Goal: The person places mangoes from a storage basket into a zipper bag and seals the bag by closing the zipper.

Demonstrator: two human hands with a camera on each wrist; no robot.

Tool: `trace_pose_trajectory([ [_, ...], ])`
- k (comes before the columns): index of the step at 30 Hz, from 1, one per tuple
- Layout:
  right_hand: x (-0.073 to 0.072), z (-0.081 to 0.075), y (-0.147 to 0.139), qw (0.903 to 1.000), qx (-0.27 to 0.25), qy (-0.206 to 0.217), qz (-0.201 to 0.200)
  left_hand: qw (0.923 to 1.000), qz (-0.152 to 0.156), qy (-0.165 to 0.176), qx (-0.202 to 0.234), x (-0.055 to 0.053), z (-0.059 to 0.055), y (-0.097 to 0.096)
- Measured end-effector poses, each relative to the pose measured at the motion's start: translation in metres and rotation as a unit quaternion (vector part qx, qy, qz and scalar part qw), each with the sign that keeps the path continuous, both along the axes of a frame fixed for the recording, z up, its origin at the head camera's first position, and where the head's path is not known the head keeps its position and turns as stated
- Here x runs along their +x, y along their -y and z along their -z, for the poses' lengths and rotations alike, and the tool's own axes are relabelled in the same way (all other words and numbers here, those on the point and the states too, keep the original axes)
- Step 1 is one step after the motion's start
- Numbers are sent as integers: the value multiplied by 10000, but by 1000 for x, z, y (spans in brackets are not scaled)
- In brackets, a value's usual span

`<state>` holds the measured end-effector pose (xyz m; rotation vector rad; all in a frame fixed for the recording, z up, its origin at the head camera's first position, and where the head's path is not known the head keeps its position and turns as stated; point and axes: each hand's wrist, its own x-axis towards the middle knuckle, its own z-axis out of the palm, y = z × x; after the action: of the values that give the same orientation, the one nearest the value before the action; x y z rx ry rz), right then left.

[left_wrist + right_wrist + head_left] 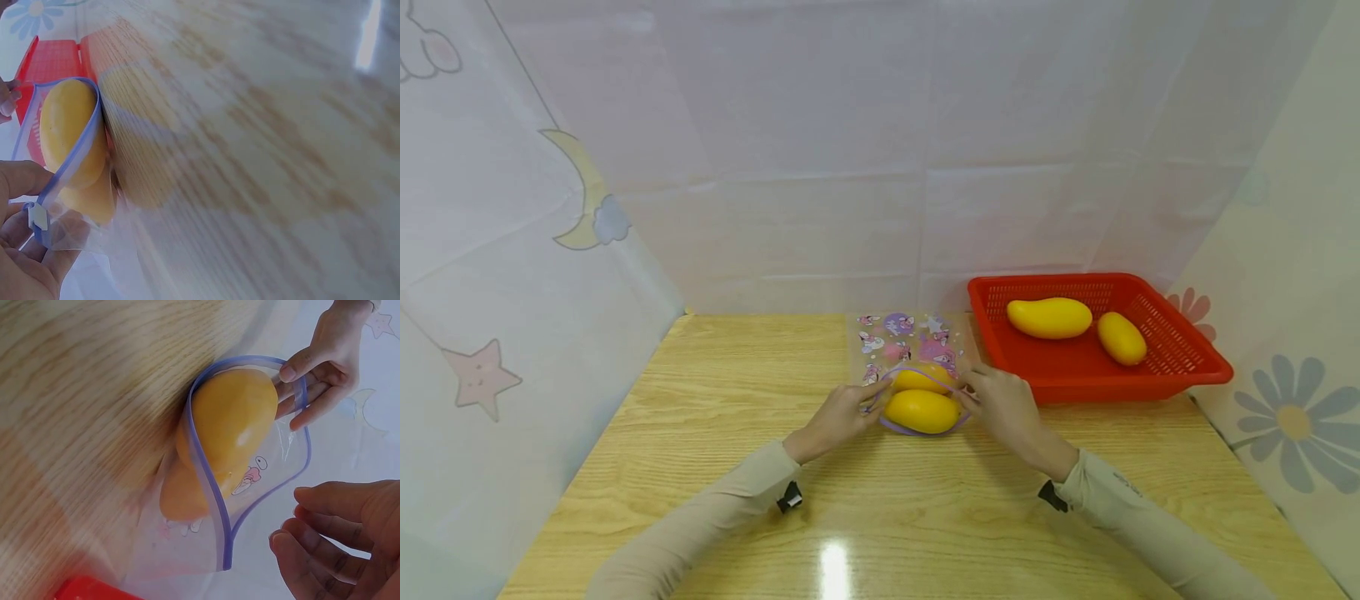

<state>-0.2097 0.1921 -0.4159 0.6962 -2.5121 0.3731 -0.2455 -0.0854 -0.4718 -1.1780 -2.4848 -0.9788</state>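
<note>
Because two mangoes [922, 412] already lie inside the bag [898, 344] on the table [910, 508], I'd call the bagging well along, though it gapes unsealed. The left hand [837, 421] pinches its purple rim [226, 545]; the right hand [1006, 407], fingers loosely bent and parted, seemingly holds nothing, just beside it. Two more mangoes [1049, 318] sit in the basket [1120, 389].

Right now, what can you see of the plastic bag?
The bag looks like clear plastic, printed with pink and purple cartoons. Its mouth, edged by a purple strip with a white slider, gapes toward the person, two yellow fruits inside. It lies on the table, left of the red basket. The left hand pinches the strip; whether the right hand, opposite, touches it is unclear.
</note>
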Motion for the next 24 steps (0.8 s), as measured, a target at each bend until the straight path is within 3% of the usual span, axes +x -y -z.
trace_pose_trajectory([
  [16,-3,-9,-10,9997,-133,115,186,9999,20,102,-12,0,-1,-1],
  [24,-6,-13,-14,9995,-160,-112,232,10000,22,79,-14,0,0,0],
])
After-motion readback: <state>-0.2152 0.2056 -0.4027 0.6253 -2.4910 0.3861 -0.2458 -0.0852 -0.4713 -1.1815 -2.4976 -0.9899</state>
